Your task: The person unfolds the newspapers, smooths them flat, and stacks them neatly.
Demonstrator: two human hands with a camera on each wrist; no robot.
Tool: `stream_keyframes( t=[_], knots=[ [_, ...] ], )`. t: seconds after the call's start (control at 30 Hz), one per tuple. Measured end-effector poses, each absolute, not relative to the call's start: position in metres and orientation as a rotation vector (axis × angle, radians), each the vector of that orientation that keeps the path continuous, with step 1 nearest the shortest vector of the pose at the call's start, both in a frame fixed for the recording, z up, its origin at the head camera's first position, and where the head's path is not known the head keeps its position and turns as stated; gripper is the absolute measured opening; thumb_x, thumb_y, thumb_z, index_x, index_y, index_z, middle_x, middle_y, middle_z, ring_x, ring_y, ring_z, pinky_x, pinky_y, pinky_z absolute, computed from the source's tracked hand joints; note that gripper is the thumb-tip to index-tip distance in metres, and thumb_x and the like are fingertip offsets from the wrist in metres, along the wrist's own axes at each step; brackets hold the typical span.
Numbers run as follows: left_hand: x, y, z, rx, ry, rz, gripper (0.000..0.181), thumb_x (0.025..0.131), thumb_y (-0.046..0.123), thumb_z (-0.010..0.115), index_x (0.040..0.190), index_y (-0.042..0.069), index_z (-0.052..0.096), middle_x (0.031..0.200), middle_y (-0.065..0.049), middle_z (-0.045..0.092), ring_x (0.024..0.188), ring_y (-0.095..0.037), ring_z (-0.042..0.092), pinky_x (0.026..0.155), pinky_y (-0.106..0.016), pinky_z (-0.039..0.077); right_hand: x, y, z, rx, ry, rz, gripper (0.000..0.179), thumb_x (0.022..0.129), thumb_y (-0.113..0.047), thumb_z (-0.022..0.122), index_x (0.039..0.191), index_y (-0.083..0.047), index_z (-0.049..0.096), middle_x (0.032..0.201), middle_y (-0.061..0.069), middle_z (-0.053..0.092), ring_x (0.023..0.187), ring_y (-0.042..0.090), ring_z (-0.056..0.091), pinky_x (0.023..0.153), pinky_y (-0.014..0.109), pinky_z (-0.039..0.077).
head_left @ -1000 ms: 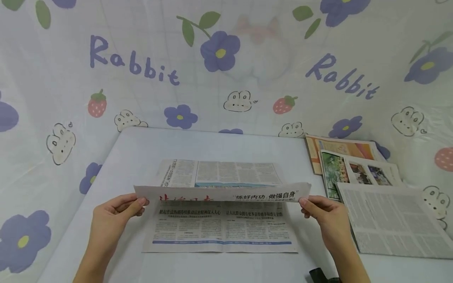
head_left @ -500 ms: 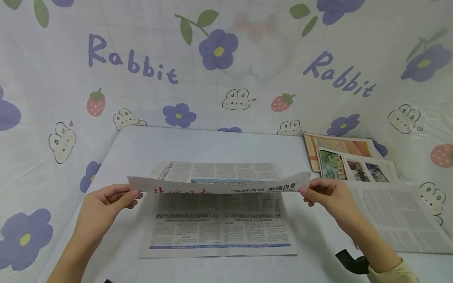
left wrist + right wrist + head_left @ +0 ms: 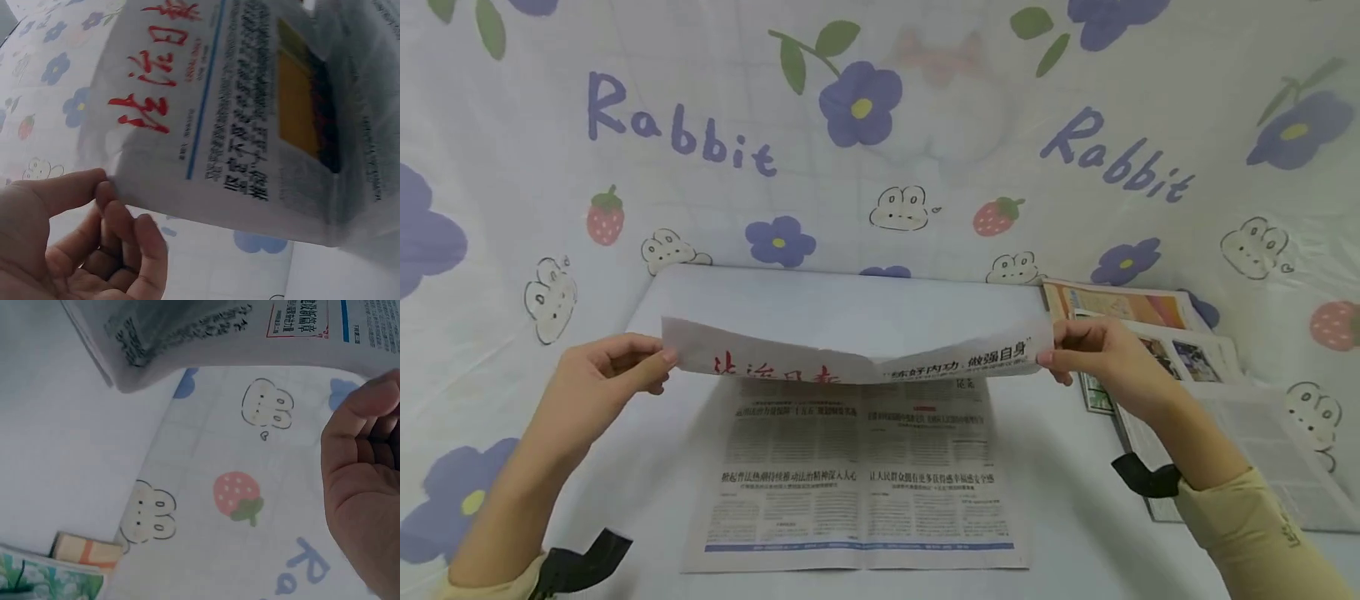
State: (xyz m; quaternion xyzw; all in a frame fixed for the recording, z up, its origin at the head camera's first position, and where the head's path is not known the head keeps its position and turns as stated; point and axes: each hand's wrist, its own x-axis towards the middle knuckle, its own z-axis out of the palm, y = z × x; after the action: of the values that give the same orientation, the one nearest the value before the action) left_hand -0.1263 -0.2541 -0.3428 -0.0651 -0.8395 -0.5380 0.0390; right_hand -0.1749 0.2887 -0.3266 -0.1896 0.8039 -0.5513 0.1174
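A newspaper [image 3: 861,492] with a vertical crease down its middle lies on the white table, and its upper edge is lifted and folded toward me. On the raised strip, red and black headline characters show in the head view. My left hand [image 3: 602,383] pinches the strip's left corner between thumb and fingers. At the opposite corner my right hand [image 3: 1101,358] pinches the paper the same way. Between them the strip sags a little. In the left wrist view the newspaper [image 3: 250,112] shows its red title and a colour photo. The strip hides the part of the sheet behind it.
Several folded papers lie at the right side of the table: a grey printed one [image 3: 1240,450], one with photos [image 3: 1213,358], and an orange one [image 3: 1138,304] at the back. A patterned sheet [image 3: 820,175] hangs behind the table.
Both hands have risen and moved away from me, lifting the newspaper's upper edge. More of the printed page below shows, and the part seen behind the strip is now hidden.
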Motion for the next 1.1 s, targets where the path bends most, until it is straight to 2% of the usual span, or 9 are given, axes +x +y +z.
stream_keyframes(
  t=[0.13,0.27,0.43,0.6,0.7,0.8,0.9,1.0,1.1],
  knots=[
    [-0.140,-0.254,-0.343,-0.226,-2.575,-1.685,0.034,0.095,0.030,0.068,0.111,0.000,0.068,0.095,-0.007,0.068,0.082,-0.023,0.065,0.076,-0.024,0.053,-0.197,0.286,-0.331,-0.485,2.284,-1.770,0.011,0.098,-0.009,0.063,0.096,0.002,0.062,0.075,0.008,0.052,0.073,0.024,0.049,0.069,0.035,0.041],
    [-0.151,-0.252,-0.351,-0.220,-2.517,-1.741,0.035,0.095,0.029,0.069,0.113,-0.001,0.066,0.101,-0.007,0.066,0.087,-0.021,0.065,0.078,-0.025,0.053,-0.212,0.284,-0.332,-0.391,2.249,-1.933,0.014,0.096,-0.009,0.066,0.097,0.005,0.065,0.078,0.009,0.055,0.068,0.022,0.048,0.063,0.030,0.043],
    [-0.155,-0.249,-0.360,-0.259,-2.420,-1.830,0.032,0.094,0.022,0.070,0.114,-0.001,0.062,0.107,-0.008,0.064,0.096,-0.017,0.064,0.083,-0.025,0.052,-0.218,0.283,-0.335,-0.301,2.224,-2.035,0.017,0.094,-0.011,0.069,0.096,0.005,0.065,0.077,0.008,0.053,0.067,0.021,0.048,0.060,0.028,0.045],
    [-0.158,-0.247,-0.366,-0.357,-2.343,-1.884,0.028,0.093,0.011,0.071,0.110,-0.006,0.058,0.115,-0.014,0.062,0.106,-0.019,0.060,0.088,-0.025,0.050,-0.221,0.282,-0.338,-0.311,2.207,-2.064,0.018,0.095,-0.012,0.068,0.095,0.005,0.063,0.074,0.008,0.049,0.067,0.020,0.046,0.060,0.028,0.043],
    [-0.160,-0.248,-0.370,-0.378,-2.396,-1.890,0.031,0.093,0.014,0.072,0.116,-0.003,0.061,0.121,-0.014,0.061,0.108,-0.018,0.062,0.091,-0.026,0.049,-0.223,0.280,-0.341,-0.287,2.200,-2.073,0.017,0.094,-0.013,0.069,0.095,0.004,0.065,0.073,0.007,0.049,0.066,0.020,0.046,0.060,0.028,0.043],
    [-0.162,-0.251,-0.374,-0.374,-2.499,-1.865,0.038,0.093,0.021,0.071,0.125,0.003,0.063,0.128,-0.009,0.060,0.110,-0.017,0.063,0.092,-0.026,0.047,-0.224,0.278,-0.343,-0.249,2.213,-2.069,0.018,0.094,-0.015,0.070,0.093,0.002,0.065,0.074,0.007,0.051,0.066,0.021,0.046,0.061,0.028,0.042],
    [-0.166,-0.252,-0.379,-0.372,-2.552,-1.846,0.039,0.094,0.024,0.070,0.127,0.006,0.064,0.130,-0.005,0.060,0.113,-0.016,0.062,0.092,-0.026,0.046,-0.227,0.275,-0.343,-0.211,2.252,-2.052,0.019,0.093,-0.018,0.071,0.094,0.001,0.066,0.082,0.006,0.058,0.072,0.020,0.050,0.066,0.027,0.045],
    [-0.173,-0.251,-0.382,-0.384,-2.517,-1.873,0.036,0.093,0.024,0.071,0.124,0.004,0.066,0.126,-0.006,0.062,0.111,-0.016,0.062,0.092,-0.026,0.047,-0.230,0.273,-0.344,-0.200,2.269,-2.055,0.021,0.093,-0.019,0.072,0.100,0.000,0.067,0.097,0.005,0.064,0.085,0.018,0.056,0.075,0.027,0.049],
    [-0.179,-0.248,-0.384,-0.382,-2.474,-1.901,0.034,0.093,0.023,0.072,0.119,0.001,0.068,0.120,-0.010,0.066,0.108,-0.016,0.063,0.090,-0.026,0.049,-0.231,0.274,-0.346,-0.248,2.262,-2.071,0.021,0.093,-0.013,0.071,0.101,0.001,0.060,0.102,0.006,0.063,0.095,0.019,0.058,0.081,0.027,0.051]
  ],
)
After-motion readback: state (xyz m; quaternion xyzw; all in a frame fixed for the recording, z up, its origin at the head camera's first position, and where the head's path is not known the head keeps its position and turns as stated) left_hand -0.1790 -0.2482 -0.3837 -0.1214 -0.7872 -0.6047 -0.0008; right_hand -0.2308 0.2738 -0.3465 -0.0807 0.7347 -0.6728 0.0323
